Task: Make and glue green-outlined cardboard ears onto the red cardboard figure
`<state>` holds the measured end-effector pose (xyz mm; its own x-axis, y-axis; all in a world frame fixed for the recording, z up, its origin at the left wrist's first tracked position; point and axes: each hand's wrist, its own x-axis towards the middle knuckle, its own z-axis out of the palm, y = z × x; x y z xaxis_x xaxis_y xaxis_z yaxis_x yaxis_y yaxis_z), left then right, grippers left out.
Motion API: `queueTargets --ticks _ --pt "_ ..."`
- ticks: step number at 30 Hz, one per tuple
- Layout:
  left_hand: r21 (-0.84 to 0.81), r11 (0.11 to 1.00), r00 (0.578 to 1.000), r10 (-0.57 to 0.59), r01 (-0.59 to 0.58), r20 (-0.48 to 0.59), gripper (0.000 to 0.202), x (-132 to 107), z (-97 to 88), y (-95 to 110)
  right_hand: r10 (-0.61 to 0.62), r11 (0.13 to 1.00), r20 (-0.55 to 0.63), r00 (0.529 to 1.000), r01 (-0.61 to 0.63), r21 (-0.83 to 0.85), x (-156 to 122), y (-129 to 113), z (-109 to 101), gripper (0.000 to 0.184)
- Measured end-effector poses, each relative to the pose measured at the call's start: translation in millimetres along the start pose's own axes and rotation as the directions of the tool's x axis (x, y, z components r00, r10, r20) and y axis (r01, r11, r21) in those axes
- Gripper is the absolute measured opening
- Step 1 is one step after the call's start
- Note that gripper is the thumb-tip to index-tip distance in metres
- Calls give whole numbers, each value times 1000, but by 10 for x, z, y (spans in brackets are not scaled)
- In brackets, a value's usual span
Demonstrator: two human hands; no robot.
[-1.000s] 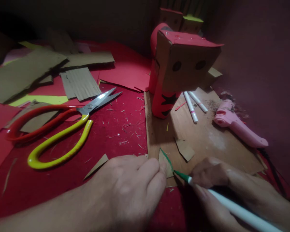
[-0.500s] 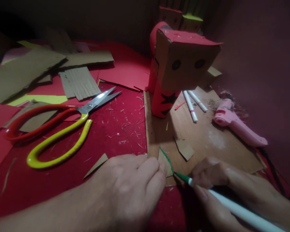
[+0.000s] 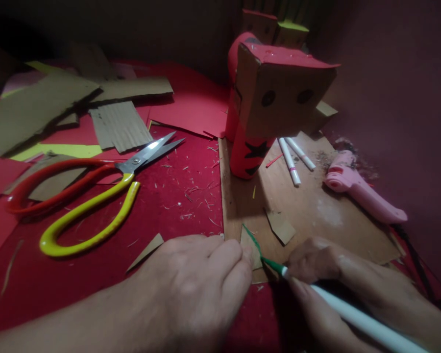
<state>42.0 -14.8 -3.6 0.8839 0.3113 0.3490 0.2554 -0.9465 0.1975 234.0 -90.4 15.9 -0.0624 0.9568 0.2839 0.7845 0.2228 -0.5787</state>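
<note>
My left hand [image 3: 206, 279] is closed, its fingertips pinning a small cardboard piece [image 3: 250, 247] at the front left corner of the wooden board [image 3: 308, 215]. A green line runs down that piece's right edge. Between the fingers of my right hand [image 3: 327, 274] is a green marker [image 3: 356, 314] with a white barrel, its tip touching the inked edge. Just beyond lies another cardboard scrap [image 3: 281, 229] on the board. A pointed cardboard sliver [image 3: 146, 251] rests on the red cloth beside my left hand.
Scissors [image 3: 134, 164] with red and yellow handles lie partly open on the left. A red and cardboard figure [image 3: 286, 93] stands on the board. White markers [image 3: 289, 162] and a pink glue gun [image 3: 363, 189] are to the right. Cardboard strips [image 3: 40, 108] are piled back left.
The marker tip has shifted slightly up and left along the cardboard edge, with my right hand following. My left hand stays in place.
</note>
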Motion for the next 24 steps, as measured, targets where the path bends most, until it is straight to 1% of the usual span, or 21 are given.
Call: queueTargets --ticks 4,7,11,15,16,21,24 --pt "16 1000 1000 -1 1 -15 25 -7 10 1 -35 999 83 996 33 26 -21 6 22 16" --pt "17 1000 1000 2 -2 -16 28 -4 4 0 -2 1000 66 998 2 5 -47 12 10 16" --pt "5 1000 1000 -9 9 -13 29 5 -14 2 -45 999 134 990 41 29 -52 29 -19 15" --pt "8 1000 1000 -13 13 -3 28 9 -15 5 -24 1000 49 998 25 -7 -25 14 6 15" --pt "10 1000 1000 -11 11 -3 28 8 -12 5 -21 1000 45 999 22 -21 -18 5 18 15" --pt "2 1000 1000 -16 16 -17 28 5 2 18 -3 1000 60 998 4 -28 -13 -18 20 16" --pt "23 999 999 -41 41 -22 30 0 -3 31 0 1000 105 995 0 5 -28 0 -14 17"
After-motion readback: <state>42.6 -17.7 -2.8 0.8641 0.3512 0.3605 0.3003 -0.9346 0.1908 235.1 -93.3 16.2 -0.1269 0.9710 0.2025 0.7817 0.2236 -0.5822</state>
